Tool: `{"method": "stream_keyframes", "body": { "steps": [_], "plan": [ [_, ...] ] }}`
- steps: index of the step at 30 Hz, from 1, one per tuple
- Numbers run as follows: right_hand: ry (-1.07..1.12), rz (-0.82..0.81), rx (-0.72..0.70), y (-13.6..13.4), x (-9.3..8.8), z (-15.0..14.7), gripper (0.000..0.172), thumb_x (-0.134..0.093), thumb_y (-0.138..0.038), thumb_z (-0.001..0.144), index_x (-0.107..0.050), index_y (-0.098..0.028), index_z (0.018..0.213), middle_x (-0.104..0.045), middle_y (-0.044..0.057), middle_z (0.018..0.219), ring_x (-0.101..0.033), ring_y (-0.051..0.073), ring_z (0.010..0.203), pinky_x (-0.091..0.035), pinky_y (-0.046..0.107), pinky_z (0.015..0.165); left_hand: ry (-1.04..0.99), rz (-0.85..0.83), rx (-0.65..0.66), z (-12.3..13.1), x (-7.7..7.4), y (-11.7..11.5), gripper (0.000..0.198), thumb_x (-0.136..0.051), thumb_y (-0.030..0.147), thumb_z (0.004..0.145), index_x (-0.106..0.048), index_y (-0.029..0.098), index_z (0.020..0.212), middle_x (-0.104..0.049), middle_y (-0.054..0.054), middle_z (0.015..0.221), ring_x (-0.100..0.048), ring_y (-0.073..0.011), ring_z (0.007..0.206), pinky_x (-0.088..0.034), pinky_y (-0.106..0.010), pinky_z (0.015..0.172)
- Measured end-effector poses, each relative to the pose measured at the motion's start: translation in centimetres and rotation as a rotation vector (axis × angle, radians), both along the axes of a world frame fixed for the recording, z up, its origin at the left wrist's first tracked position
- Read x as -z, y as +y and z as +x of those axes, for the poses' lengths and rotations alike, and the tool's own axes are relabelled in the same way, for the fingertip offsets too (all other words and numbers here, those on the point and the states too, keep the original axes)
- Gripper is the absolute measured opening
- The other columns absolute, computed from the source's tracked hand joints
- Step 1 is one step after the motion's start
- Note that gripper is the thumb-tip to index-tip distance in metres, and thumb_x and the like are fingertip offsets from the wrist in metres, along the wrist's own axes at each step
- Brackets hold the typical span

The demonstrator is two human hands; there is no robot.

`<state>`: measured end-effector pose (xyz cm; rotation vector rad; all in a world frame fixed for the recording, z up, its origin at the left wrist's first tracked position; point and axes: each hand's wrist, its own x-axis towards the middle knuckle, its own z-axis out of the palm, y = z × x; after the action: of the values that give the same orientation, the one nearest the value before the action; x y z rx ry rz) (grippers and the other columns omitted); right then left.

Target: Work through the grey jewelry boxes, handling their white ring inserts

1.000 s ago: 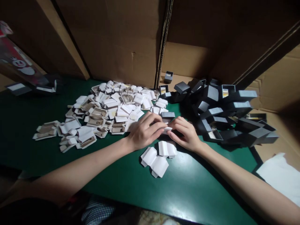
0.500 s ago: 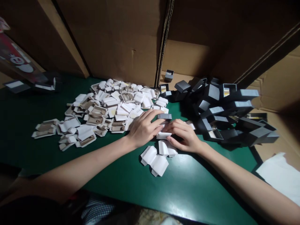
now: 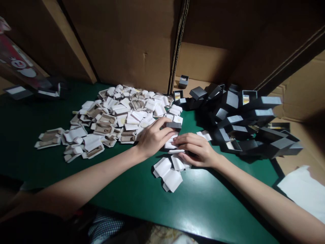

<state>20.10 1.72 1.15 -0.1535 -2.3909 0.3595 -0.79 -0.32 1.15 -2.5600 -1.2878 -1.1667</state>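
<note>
My left hand (image 3: 153, 138) is closed around a small dark grey box (image 3: 174, 125), thumb low and fingers behind it. Close on its right, my right hand (image 3: 195, 149) has its fingers bent over a white folded card insert (image 3: 170, 145), which lies partly under the fingertips in front of the box. A thin white flap (image 3: 176, 151) of card sticks out by the right thumb. Just nearer to me, an unfolded white insert (image 3: 168, 174) lies on the green table (image 3: 203, 196), with another insert (image 3: 177, 162) partly under my right hand.
A wide heap of white and grey-brown card inserts (image 3: 109, 123) spreads to the left. Several dark open boxes (image 3: 231, 100) are piled at the right, some with inserts inside. Cardboard walls (image 3: 122, 44) stand behind. White paper (image 3: 302, 189) lies at the right edge.
The dark box has shifted slightly left in my left hand, its face turning darker. The white insert's front flap now lies flatter under my right hand, which has moved a little left.
</note>
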Motion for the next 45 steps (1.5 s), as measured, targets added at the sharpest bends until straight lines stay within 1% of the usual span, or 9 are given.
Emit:
{"method": "stream_keyframes", "body": {
  "steps": [8,16,25,28,31,34,38,42,45],
  "plan": [
    [-0.008,-0.046,-0.032,-0.3,0.1,0.0,0.009,-0.059,-0.013,0.084,-0.059,-0.015,0.093,-0.068,0.013,0.101,-0.064,0.021,0.099,-0.056,0.037,0.083,-0.017,0.069,0.025,-0.3,0.3,0.2,0.011,-0.054,0.015,0.087,-0.065,0.013,0.083,-0.062,-0.01,0.106,-0.063,-0.0162,0.088,-0.053,-0.027,0.073],
    [-0.001,-0.013,-0.027,-0.9,0.0,-0.3,0.008,-0.058,-0.015,0.084,-0.061,-0.015,0.091,-0.07,0.012,0.097,-0.067,0.02,0.091,-0.057,0.032,0.075,-0.032,0.1,0.036,-0.2,0.5,0.0,0.014,-0.053,0.013,0.085,-0.063,0.013,0.076,-0.065,-0.009,0.105,-0.063,-0.0125,0.077,-0.051,-0.023,0.065],
    [0.035,-0.095,-0.034,-0.7,0.2,-0.2,0.011,-0.057,-0.013,0.084,-0.06,-0.015,0.095,-0.069,0.012,0.096,-0.064,0.021,0.096,-0.055,0.036,0.081,-0.036,0.115,0.093,-0.4,0.4,0.3,0.009,-0.057,0.013,0.086,-0.066,0.013,0.085,-0.062,-0.01,0.106,-0.063,-0.0157,0.089,-0.054,-0.025,0.074],
    [0.114,-0.112,-0.031,-0.7,0.1,-0.2,0.014,-0.057,-0.01,0.083,-0.06,-0.015,0.095,-0.069,0.011,0.092,-0.065,0.021,0.091,-0.056,0.037,0.079,-0.034,0.111,0.111,-0.5,0.3,0.4,0.01,-0.056,0.013,0.086,-0.066,0.013,0.088,-0.061,-0.01,0.105,-0.062,-0.0157,0.09,-0.054,-0.027,0.076],
    [0.225,-0.153,0.052,-0.6,0.1,-0.1,0.012,-0.057,-0.01,0.082,-0.061,-0.015,0.092,-0.068,0.01,0.083,-0.065,0.021,0.081,-0.055,0.037,0.071,-0.012,0.107,0.101,-0.8,0.2,0.6,0.011,-0.055,0.014,0.087,-0.066,0.013,0.087,-0.06,-0.009,0.105,-0.062,-0.0161,0.09,-0.056,-0.027,0.074],
    [0.295,-0.267,0.183,-0.5,0.2,0.0,0.004,-0.057,-0.015,0.084,-0.06,-0.017,0.081,-0.064,0.007,0.074,-0.061,0.019,0.071,-0.052,0.035,0.064,0.023,0.093,0.057,-1.1,0.3,0.9,0.014,-0.054,0.016,0.088,-0.067,0.014,0.085,-0.058,-0.009,0.109,-0.063,-0.0174,0.092,-0.057,-0.028,0.072],
    [0.34,-0.471,0.335,-0.2,0.7,0.2,0.014,-0.059,-0.024,0.086,-0.059,-0.017,0.074,-0.061,0.004,0.071,-0.056,0.015,0.065,-0.046,0.03,0.059,0.028,0.016,0.041,-1.3,0.5,1.1,0.018,-0.051,0.02,0.091,-0.067,0.015,0.088,-0.057,-0.009,0.114,-0.064,-0.0178,0.094,-0.059,-0.032,0.077],
    [0.383,-0.652,0.475,0.3,1.0,0.4,0.023,-0.06,-0.032,0.086,-0.059,-0.017,0.068,-0.058,0.001,0.067,-0.051,0.011,0.06,-0.041,0.024,0.054,-0.006,-0.096,0.043,-1.3,0.3,1.2,0.022,-0.047,0.027,0.093,-0.066,0.018,0.101,-0.053,-0.009,0.124,-0.062,-0.02,0.103,-0.057,-0.036,0.085],
    [0.428,-0.734,0.56,0.7,1.1,0.5,0.03,-0.063,-0.037,0.083,-0.058,-0.017,0.063,-0.055,-0.001,0.062,-0.046,0.009,0.052,-0.037,0.021,0.048,-0.053,-0.159,0.055,-1.4,0.0,1.1,0.022,-0.046,0.03,0.093,-0.064,0.018,0.099,-0.05,-0.009,0.128,-0.059,-0.0218,0.109,-0.055,-0.038,0.089]
  ]
}}
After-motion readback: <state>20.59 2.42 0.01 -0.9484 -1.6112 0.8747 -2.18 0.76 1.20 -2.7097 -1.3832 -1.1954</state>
